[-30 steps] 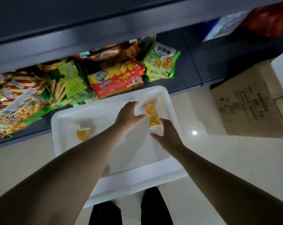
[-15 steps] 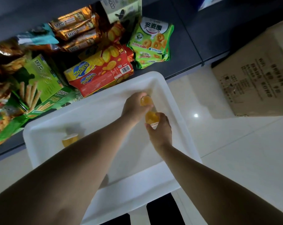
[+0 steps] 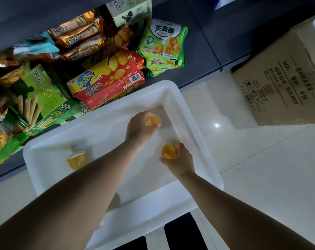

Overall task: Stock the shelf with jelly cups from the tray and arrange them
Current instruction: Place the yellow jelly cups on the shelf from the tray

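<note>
Orange jelly cups sit in both my hands now, and they have drawn apart since half a second ago, when they nearly touched. My left hand point(image 3: 141, 126) stays at the far right of the white plastic tray point(image 3: 205, 147), fingers curled round one jelly cup point(image 3: 153, 120). My right hand point(image 3: 180, 159) has pulled nearer to me, gripping a second jelly cup point(image 3: 168, 151) clear of the tray floor, as far as I can tell. A third jelly cup point(image 3: 76, 159) lies on its side, alone, at the tray's left. Beyond the tray, the dark shelf point(image 3: 203, 56) holds a red Zecheese box point(image 3: 108, 83), a green ring-biscuit bag point(image 3: 164, 46) and a green biscuit-stick box point(image 3: 37, 98). My forearms hide part of the tray floor, and its near edge is cut off. A cardboard carton point(image 3: 283, 82) stands far right.
</note>
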The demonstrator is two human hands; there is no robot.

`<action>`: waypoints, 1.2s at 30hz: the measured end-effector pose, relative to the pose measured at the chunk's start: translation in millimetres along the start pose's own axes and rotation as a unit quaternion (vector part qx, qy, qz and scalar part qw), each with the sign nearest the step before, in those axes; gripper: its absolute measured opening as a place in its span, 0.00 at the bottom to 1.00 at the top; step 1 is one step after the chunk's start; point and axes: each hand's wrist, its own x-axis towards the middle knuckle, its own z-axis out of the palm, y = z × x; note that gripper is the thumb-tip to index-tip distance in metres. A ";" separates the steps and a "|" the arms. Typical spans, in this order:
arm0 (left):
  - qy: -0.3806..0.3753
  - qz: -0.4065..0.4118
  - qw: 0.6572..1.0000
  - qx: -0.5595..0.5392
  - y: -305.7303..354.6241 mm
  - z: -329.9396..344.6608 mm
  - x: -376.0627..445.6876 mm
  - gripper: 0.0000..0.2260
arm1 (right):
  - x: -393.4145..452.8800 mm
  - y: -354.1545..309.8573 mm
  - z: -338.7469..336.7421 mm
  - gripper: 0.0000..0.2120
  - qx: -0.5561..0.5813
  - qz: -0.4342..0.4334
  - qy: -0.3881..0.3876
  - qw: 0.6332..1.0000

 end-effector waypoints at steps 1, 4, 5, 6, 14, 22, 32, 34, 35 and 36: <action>-0.001 0.002 1.000 0.012 -2.1 -0.3 -1.3 0.17 | 0.9 0.0 0.4 0.34 0.001 0.004 -0.008 1.000; -0.011 0.013 0.998 0.063 -2.1 -1.7 -1.0 0.18 | 3.8 0.3 -1.0 0.33 0.013 0.012 -0.023 1.000; -0.015 0.015 0.997 0.076 -0.4 -2.1 0.6 0.18 | 4.8 1.2 -1.8 0.33 0.021 0.014 -0.028 0.999; -0.017 0.016 0.996 0.086 1.7 -2.2 2.4 0.17 | 5.7 2.4 -2.5 0.32 0.031 0.016 -0.033 0.999; 0.012 -0.005 0.996 0.091 8.7 5.0 5.5 0.17 | 10.4 15.9 -4.1 0.30 0.212 0.065 -0.077 0.972; 0.018 0.005 0.995 0.097 4.0 6.4 5.4 0.17 | 6.3 18.4 -10.9 0.24 0.349 0.108 -0.122 0.923; 0.057 -0.149 0.960 -0.231 -24.0 -2.6 -12.1 0.17 | -11.7 6.9 -17.2 0.13 0.363 0.082 -0.154 0.916; 0.042 -0.226 0.891 -0.390 -25.6 -7.3 -25.3 0.18 | -19.2 3.8 -20.3 0.16 0.375 0.077 -0.171 0.908; 0.033 -0.254 0.852 -0.457 -25.1 -10.5 -33.0 0.18 | -24.3 1.5 -22.8 0.17 0.377 0.072 -0.177 0.906; 0.028 -0.273 0.811 -0.516 -23.1 -15.3 -41.0 0.15 | -29.4 -0.4 -25.6 0.17 0.373 0.062 -0.184 0.907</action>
